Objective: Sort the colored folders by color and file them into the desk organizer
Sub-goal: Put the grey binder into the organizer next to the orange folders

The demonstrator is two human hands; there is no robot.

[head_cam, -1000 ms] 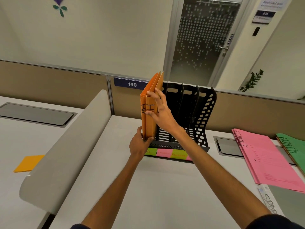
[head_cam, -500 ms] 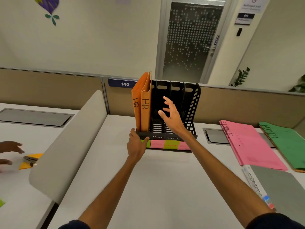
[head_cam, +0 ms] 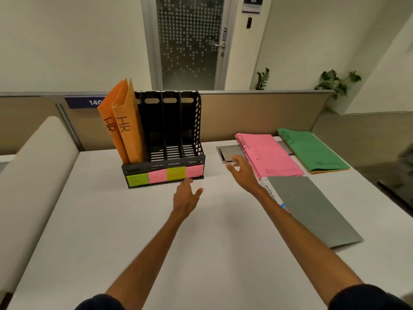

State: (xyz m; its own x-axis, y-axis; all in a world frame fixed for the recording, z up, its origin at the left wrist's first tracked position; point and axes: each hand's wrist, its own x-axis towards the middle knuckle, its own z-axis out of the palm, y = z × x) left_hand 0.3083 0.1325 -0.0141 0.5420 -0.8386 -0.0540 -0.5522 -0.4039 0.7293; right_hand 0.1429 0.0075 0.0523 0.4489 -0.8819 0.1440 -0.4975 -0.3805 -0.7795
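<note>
A: Left hand [head_cam: 186,198]?
B: Loose, empty, just before the desk organizer [head_cam: 173,121].
A: Which hand is nearer the pink folders [head_cam: 271,154]?
B: The right hand [head_cam: 242,173] — fingers spread, empty, just left of the stack, whose long axis runs away and leftward. Beyond, orange folders [head_cam: 126,128] stand in the leftmost slot.

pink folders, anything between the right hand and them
Nothing visible. The right hand is open just left of the pink folders, only bare desk between; the grey folder lies nearer, off that path.
</note>
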